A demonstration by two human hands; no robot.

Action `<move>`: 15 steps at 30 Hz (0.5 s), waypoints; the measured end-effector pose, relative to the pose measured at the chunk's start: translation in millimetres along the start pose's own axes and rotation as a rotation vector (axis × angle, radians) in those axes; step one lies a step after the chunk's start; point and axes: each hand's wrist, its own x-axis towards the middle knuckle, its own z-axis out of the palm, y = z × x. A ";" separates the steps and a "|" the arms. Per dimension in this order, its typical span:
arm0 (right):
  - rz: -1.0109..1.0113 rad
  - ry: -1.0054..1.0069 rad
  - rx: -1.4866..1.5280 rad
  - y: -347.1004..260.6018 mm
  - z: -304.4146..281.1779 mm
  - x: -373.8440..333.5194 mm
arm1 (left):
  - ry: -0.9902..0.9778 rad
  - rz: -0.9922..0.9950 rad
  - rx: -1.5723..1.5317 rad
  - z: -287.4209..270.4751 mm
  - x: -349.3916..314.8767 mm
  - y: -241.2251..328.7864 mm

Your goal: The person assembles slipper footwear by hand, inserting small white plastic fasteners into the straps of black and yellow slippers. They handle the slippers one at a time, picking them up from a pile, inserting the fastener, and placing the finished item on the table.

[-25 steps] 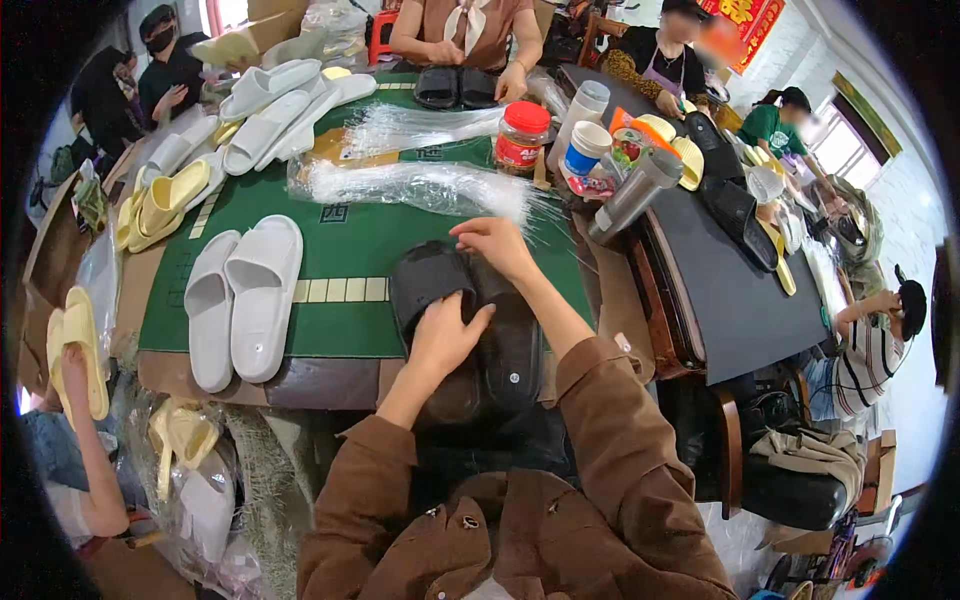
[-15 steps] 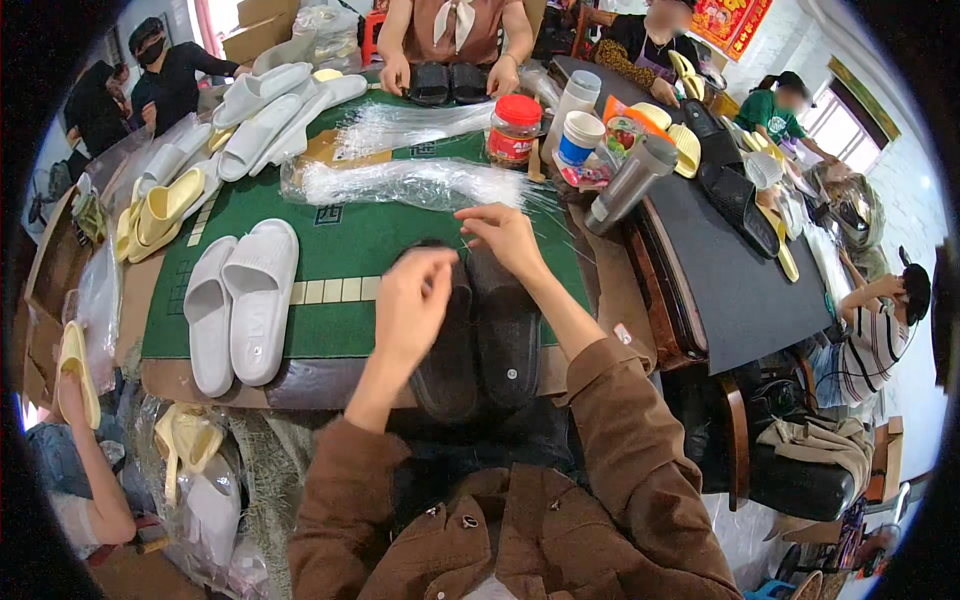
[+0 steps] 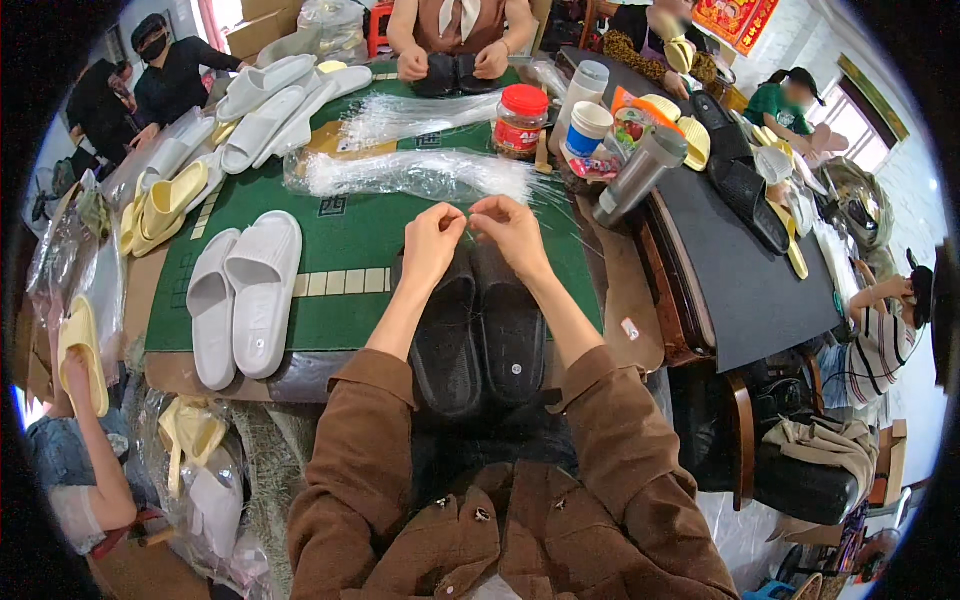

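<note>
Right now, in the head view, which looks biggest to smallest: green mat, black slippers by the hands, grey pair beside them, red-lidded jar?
1. Green mat
2. Black slippers and grey pair: too close to rank; left hand hides part
3. Red-lidded jar

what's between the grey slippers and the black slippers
In the head view, a row of cream rectangles on the green mat lies between the grey slippers and black slippers.

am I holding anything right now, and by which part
Can't tell: your left hand and right hand are pinched over the black slippers, but anything between them is too fine to make out.
</note>
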 end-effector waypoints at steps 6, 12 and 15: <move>-0.027 -0.090 -0.040 1.3 -0.8 0.4 | 0.125 0.029 0.028 5.4 -6.3 -7.8; -0.001 -0.111 -0.024 0.4 -0.8 -0.6 | 0.147 0.068 -0.005 2.9 -6.2 -11.3; 0.022 -0.100 -0.090 -7.3 3.7 -4.0 | 0.118 0.022 -0.040 2.3 -6.7 -13.6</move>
